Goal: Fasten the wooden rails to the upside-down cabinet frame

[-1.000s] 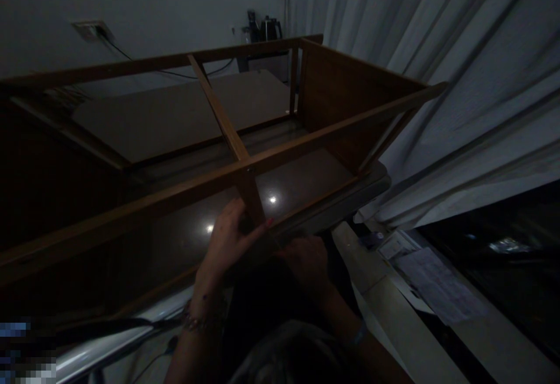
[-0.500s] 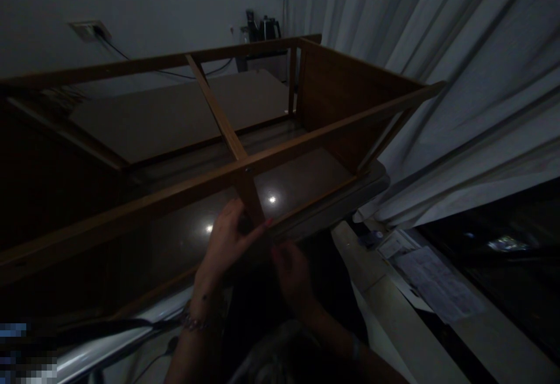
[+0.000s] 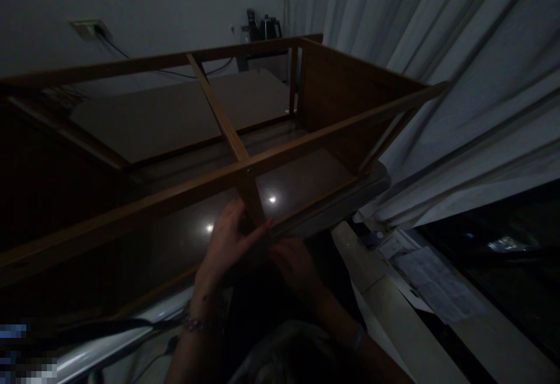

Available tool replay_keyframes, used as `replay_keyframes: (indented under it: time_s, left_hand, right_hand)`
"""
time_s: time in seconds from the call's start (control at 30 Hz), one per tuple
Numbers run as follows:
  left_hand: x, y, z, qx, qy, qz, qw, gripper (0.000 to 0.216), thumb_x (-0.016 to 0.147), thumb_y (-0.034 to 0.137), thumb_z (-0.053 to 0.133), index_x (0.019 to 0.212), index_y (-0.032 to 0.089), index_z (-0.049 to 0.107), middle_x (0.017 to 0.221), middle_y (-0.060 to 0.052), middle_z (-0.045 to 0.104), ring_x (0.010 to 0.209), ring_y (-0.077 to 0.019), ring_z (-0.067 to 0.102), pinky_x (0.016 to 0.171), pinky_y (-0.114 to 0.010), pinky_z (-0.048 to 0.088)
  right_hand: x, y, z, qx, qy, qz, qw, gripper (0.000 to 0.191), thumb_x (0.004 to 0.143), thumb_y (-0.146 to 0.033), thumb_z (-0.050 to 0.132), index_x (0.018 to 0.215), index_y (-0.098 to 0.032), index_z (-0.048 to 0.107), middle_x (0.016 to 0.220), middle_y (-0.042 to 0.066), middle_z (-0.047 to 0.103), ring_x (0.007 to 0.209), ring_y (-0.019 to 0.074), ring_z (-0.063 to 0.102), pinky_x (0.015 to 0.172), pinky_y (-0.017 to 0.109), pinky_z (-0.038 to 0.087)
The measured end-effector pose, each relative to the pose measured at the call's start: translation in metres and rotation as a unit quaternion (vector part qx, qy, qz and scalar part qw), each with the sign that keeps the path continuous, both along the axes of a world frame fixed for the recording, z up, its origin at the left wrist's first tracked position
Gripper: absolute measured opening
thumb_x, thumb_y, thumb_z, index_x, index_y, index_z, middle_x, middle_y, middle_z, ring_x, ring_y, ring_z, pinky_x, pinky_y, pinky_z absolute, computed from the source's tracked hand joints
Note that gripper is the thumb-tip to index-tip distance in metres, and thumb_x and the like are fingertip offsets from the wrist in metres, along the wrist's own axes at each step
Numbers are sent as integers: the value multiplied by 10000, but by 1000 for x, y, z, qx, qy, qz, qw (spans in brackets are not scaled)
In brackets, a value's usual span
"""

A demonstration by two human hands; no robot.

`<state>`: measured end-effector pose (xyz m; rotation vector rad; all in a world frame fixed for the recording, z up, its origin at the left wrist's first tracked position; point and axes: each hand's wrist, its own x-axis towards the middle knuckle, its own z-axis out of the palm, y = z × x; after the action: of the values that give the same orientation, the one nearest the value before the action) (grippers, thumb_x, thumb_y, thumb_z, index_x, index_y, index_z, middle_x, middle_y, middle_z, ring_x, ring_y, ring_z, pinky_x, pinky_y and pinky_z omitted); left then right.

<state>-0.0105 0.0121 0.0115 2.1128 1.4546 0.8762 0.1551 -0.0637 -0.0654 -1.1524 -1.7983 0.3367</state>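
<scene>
A wooden frame (image 3: 341,126) with crossbars and a solid end panel (image 3: 350,98) stands on a glossy tabletop (image 3: 301,180). My left hand (image 3: 225,238) is wrapped round the foot of its short middle post (image 3: 251,197), thumb along the near side and fingers behind. Just below and to the right, my right hand (image 3: 296,264) is at the table's padded-looking edge (image 3: 336,209), fingers curled together near the post's base. Whatever lies between those fingertips is too dark to make out.
White curtains (image 3: 437,39) hang at the right. Behind the frame are a pale board (image 3: 188,107), a dark kettle (image 3: 269,27) and a wall socket (image 3: 88,28) with a cable. A metal tube (image 3: 109,343) runs at lower left. Papers (image 3: 437,282) lie on the right.
My right hand has turned and shifted slightly, its fingers now flatter against the table's edge. My left hand keeps its grip on the post, and the frame stays put.
</scene>
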Motion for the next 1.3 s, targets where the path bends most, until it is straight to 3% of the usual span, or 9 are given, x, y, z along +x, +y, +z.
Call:
replay_keyframes:
  time_s: [0.23, 0.37, 0.53, 0.7, 0.83, 1.0, 1.17, 1.3]
  left_hand:
    - [-2, -1, -1, 11, 5, 3, 1000, 387, 840, 493, 661, 1098, 208, 617, 1072, -73, 676, 960, -242, 640, 825, -382, 526]
    - [-2, -1, -2, 4, -5, 2, 1000, 383, 832, 480, 674, 1092, 204, 622, 1057, -73, 681, 949, -243, 645, 814, -382, 530]
    - [0, -2, 0, -3, -13, 9, 1000, 364, 826, 486, 676, 1046, 199, 637, 1007, -66, 689, 920, -231, 645, 788, -367, 530]
    - [0, -1, 2, -12, -8, 8, 1000, 374, 829, 496, 670, 1058, 201, 636, 1023, -64, 688, 922, -226, 644, 767, -341, 525]
    - [0, -1, 1, -10, -5, 15, 1000, 399, 821, 508, 672, 1065, 195, 635, 1012, -69, 687, 921, -233, 647, 757, -341, 528]
    - [-1, -1, -1, -9, -9, 9, 1000, 380, 834, 499, 663, 1065, 199, 632, 1000, -69, 686, 931, -236, 647, 772, -354, 529]
    - [-1, 0, -2, -4, -9, 7, 1000, 401, 824, 500, 678, 1088, 205, 623, 1049, -67, 679, 942, -231, 637, 767, -347, 522]
    - [-1, 0, 0, -2, -8, 4, 1000, 410, 829, 500, 675, 1103, 201, 617, 1066, -69, 675, 946, -230, 638, 777, -352, 521]
  right_hand:
    - [18, 4, 7, 26, -132, 68, 989, 326, 956, -244, 554, 1275, -225, 614, 1038, 82, 729, 922, 228, 660, 805, 383, 517]
    - [26, 8, 13, 25, -143, 102, 984, 389, 972, -195, 511, 1356, -237, 556, 1059, 82, 726, 933, 214, 666, 827, 363, 521]
    - [27, 15, 12, 34, -121, 123, 984, 239, 965, -245, 559, 1180, -268, 662, 1036, 54, 730, 934, 196, 661, 834, 340, 506]
    - [15, 17, 4, 14, -60, 100, 993, 69, 905, -290, 669, 956, -248, 689, 947, 26, 724, 929, 189, 645, 865, 348, 448]
    - [1, 8, 0, -35, 28, 48, 998, 54, 869, -264, 710, 912, -247, 682, 944, 15, 708, 941, 191, 642, 895, 361, 418]
    - [-11, -2, 1, -37, 50, -23, 998, 36, 903, -264, 658, 934, -255, 675, 927, 25, 719, 932, 208, 650, 880, 381, 403]
    - [-12, -1, 7, -21, 67, -62, 996, 197, 984, -252, 505, 889, -237, 676, 847, 31, 724, 844, 203, 646, 821, 375, 405]
    - [-13, 0, 11, -72, 129, -85, 985, 285, 994, -234, 442, 846, -229, 686, 813, 38, 711, 824, 203, 644, 796, 357, 429]
